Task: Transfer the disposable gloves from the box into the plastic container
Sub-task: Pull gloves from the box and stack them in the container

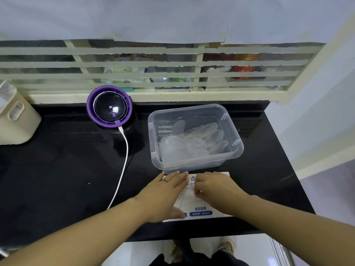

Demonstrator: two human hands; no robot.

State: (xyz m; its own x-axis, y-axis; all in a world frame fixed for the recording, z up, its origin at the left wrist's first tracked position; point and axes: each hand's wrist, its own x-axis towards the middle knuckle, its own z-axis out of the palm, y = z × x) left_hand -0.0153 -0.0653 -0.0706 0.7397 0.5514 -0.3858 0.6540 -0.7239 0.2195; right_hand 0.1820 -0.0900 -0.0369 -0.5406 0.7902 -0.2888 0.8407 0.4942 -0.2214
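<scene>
The clear plastic container (238, 148) is seen open-topped on the black counter (57, 169), and a heap of pale disposable gloves (190, 143) is laid inside it; just in front of the container, close to its near wall, the white glove box (199, 208) is laid flat; the box is pressed by the left hand (165, 191), fingers straight and flat, a ring worn on one; the right hand (215, 187) is set on the box's top face, fingers curled downward; whether a glove is pinched there cannot be told; left of the container a purple-rimmed round device (109, 109) is stood, a white cable (124, 160) plugged into it; farther left, a cream tub (17, 120) is glimpsed.
</scene>
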